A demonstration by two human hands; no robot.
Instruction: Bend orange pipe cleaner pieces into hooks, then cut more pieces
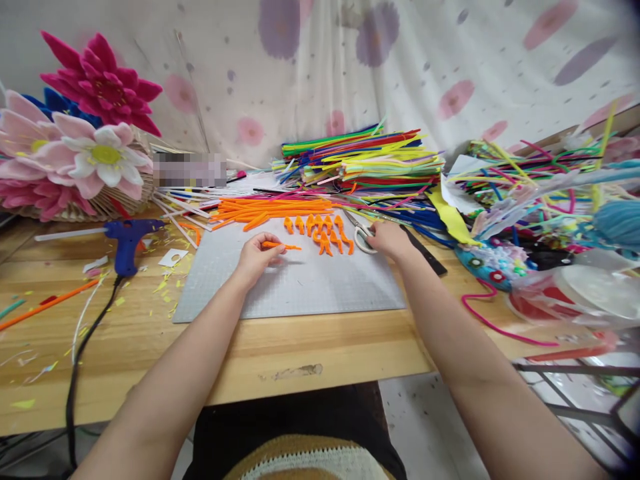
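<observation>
My left hand (261,257) is closed over the left half of a grey cutting mat (300,293). Pinched between its thumb and fingers is a short orange pipe cleaner (293,247), its thin end pointing right. On the mat's right side, my right hand (387,239) has its fingers curled on the white handle of a pair of scissors (361,239). The blades point away and to the left. Between the hands lie several small bent orange pipe-cleaner pieces (324,243), grouped in rows. Loose straight orange pipe cleaners (270,209) lie along the mat's far edge.
A blue glue gun (127,243) with its black cord stands at the left, near fuzzy flowers (105,153). Bundles of coloured pipe cleaners (365,160) are piled at the back. A black strip (425,252) and a clear plastic tub (575,297) are at the right.
</observation>
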